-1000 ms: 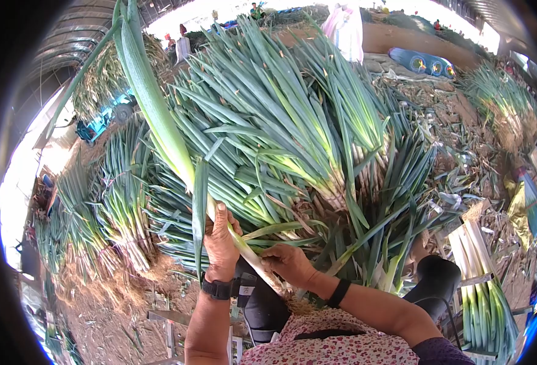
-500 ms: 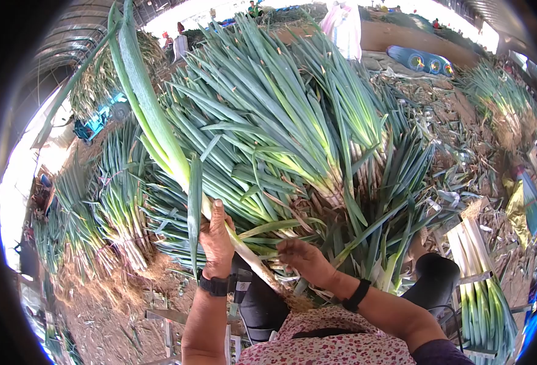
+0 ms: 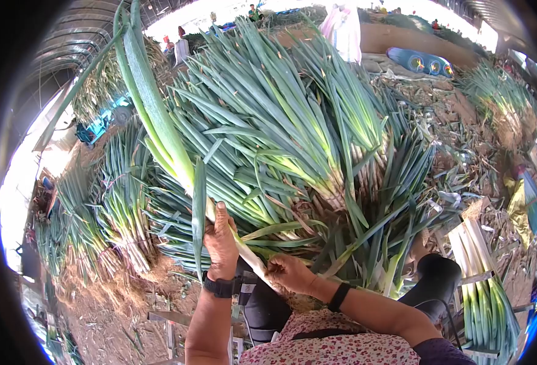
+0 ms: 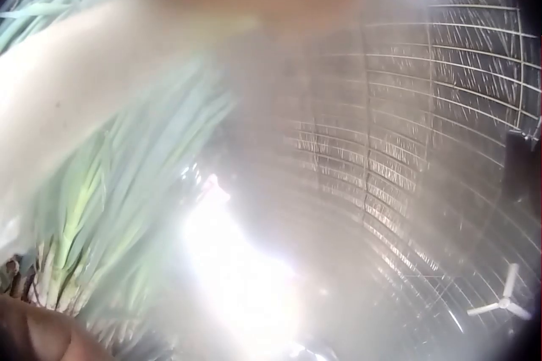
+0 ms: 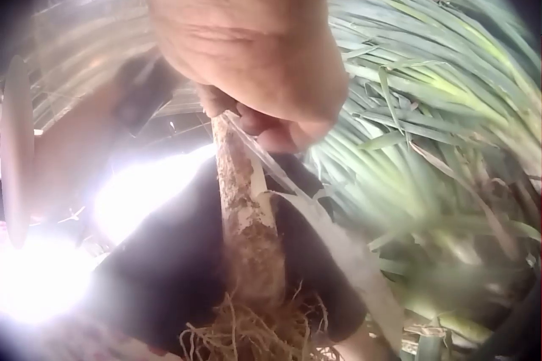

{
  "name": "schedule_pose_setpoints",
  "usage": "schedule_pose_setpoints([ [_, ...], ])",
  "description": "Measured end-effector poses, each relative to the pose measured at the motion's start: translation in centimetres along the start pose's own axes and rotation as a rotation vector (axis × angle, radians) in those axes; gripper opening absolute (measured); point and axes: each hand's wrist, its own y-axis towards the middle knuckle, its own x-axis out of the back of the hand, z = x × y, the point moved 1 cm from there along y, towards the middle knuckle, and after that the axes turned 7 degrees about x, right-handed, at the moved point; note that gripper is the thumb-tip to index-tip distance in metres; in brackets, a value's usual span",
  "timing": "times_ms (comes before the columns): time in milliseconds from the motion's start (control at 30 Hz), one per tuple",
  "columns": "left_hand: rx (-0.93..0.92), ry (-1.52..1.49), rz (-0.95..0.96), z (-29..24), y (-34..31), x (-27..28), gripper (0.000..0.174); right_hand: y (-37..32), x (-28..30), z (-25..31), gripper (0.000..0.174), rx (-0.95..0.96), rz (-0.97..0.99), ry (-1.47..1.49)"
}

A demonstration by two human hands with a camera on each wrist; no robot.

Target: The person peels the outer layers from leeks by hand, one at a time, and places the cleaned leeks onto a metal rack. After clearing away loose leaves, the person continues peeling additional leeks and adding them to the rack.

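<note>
A long green onion (image 3: 159, 131) slants across the front of the body, leaves up to the left and root end low near the lap. My left hand (image 3: 221, 243) grips its white stalk, thumb laid along it. Lower down, my right hand (image 3: 290, 274) curls its fingers at the stalk near the roots. In the right wrist view, the right hand (image 5: 254, 48) pinches at the soil-stained stalk (image 5: 244, 183), and a thin pale strip of skin (image 5: 330, 234) trails off beside it. Stringy roots (image 5: 254, 331) hang below. The left wrist view shows a blurred white stalk (image 4: 68, 73) close up.
A large heap of green onions (image 3: 268, 121) lies in front. Tied bundles (image 3: 125, 213) stand on the left. A trimmed bundle (image 3: 481, 280) rests on a stand at the right, by the knee (image 3: 433, 280). Leaf scraps (image 3: 463, 152) litter the ground; a blue roll (image 3: 419, 62) lies behind.
My right hand came off the stalk to the right with fingers loosened, then returned to it near the root end. My left hand keeps its grip, with only a slight shift.
</note>
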Motion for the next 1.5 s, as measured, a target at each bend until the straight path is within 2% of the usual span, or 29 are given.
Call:
schedule_pose_setpoints([
  [100,-0.013,0.025,-0.012,0.0,0.1,0.0,0.047,-0.5,-0.2,0.3,0.018,0.115,-0.021,-0.131],
  [200,0.015,0.046,-0.092,-0.4,-0.4,-0.4,0.043,-1.1,0.4,1.5,0.017,0.146,0.002,-0.177],
  [300,0.036,0.102,-0.147,0.0,0.3,0.2,0.038,-1.9,0.4,1.6,0.016,0.517,-0.027,-0.29],
  [400,0.016,0.158,-0.207,-0.5,0.8,0.4,0.036,-4.3,1.7,2.1,0.016,0.107,0.299,-0.065],
  [467,-0.036,0.175,-0.215,-0.5,1.5,1.1,0.033,-6.2,3.4,0.1,0.016,0.122,0.545,-0.396],
  [533,-0.135,0.181,-0.222,-0.9,2.2,1.5,0.032,-9.5,5.8,-6.4,0.015,0.014,0.836,-0.808],
  [567,-0.051,0.147,-0.209,-1.6,2.2,1.6,0.031,-9.8,6.8,-6.0,0.016,-0.071,0.705,-0.809],
  [633,-0.055,0.153,-0.181,-1.8,2.1,1.6,0.03,-10.0,8.3,-4.2,0.019,-0.241,0.452,-0.791],
  [700,-0.049,0.151,-0.126,-1.0,1.8,2.2,0.028,-6.3,6.2,-3.3,0.022,0.112,0.175,-0.583],
  [767,-0.062,0.153,-0.081,0.2,2.3,2.4,0.026,-2.6,3.7,0.9,0.026,0.212,-0.065,-0.24],
  [800,-0.002,-0.008,-0.015,-1.2,1.4,0.9,0.025,-1.2,2.7,1.2,0.025,0.187,-0.059,-0.219],
  [867,0.003,-0.088,0.028,-3.0,-0.1,-0.6,0.036,0.3,1.3,1.4,0.024,0.131,-0.036,-0.177],
  [967,-0.081,-0.022,0.089,-3.1,-0.4,-0.4,0.052,0.2,0.6,1.1,0.022,0.047,0.024,-0.155],
  [1067,-0.113,-0.033,0.051,-2.1,-0.4,-0.5,0.058,-0.4,0.5,2.1,0.018,0.023,0.101,-0.164],
  [1167,-0.222,-0.006,0.033,-1.4,0.4,-0.7,0.06,-1.3,0.4,1.9,0.017,0.246,0.096,-0.378],
  [1300,-0.266,-0.141,0.095,-1.3,1.2,-1.0,0.064,-2.4,0.6,1.7,0.019,0.653,-0.045,-0.225],
  [1400,-0.271,-0.162,0.076,-0.4,2.2,-0.2,0.061,-4.4,1.7,2.0,0.02,0.138,0.292,-0.178],
  [1500,-0.201,-0.148,0.019,0.8,3.6,1.1,0.057,-5.9,4.5,4.5,0.031,-0.072,0.566,-0.367],
])
